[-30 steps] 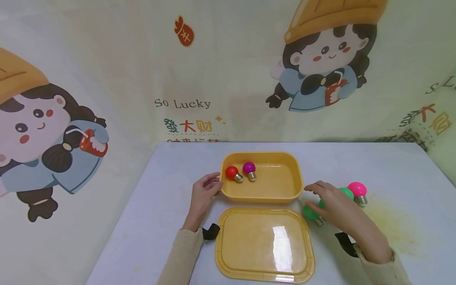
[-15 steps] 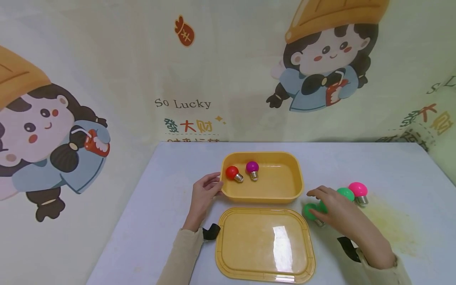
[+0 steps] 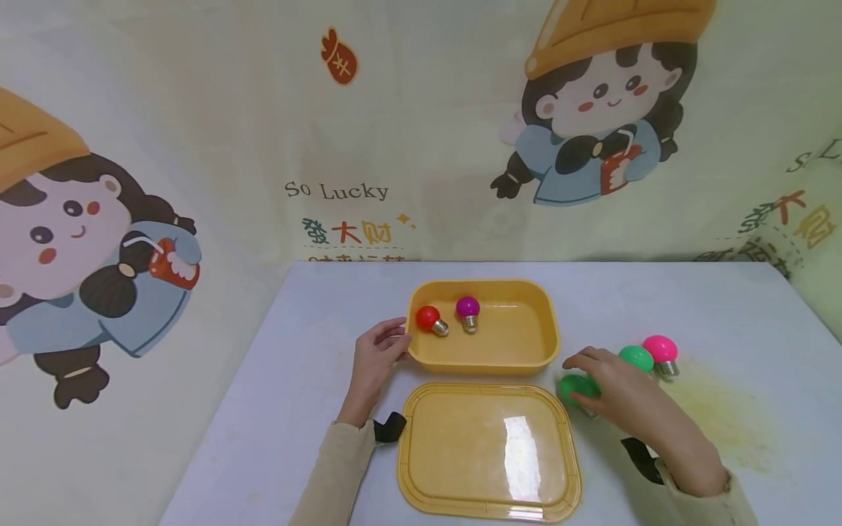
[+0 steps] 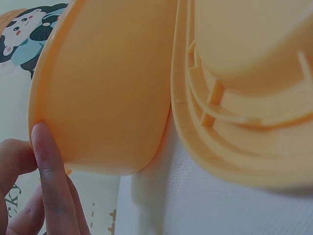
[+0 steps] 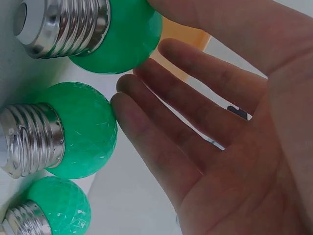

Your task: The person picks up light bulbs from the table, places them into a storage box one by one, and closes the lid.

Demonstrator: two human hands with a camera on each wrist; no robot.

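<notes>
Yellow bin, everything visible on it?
The bin is a shallow rounded-rectangle tub, glossy yellow plastic by the look, open-topped, upright on the table just behind its flat lid. Inside, at its left end, lie a red bulb and a purple bulb, both with metal screw bases. The left hand touches its left rim with its fingertips; the right hand is clear of it.
</notes>
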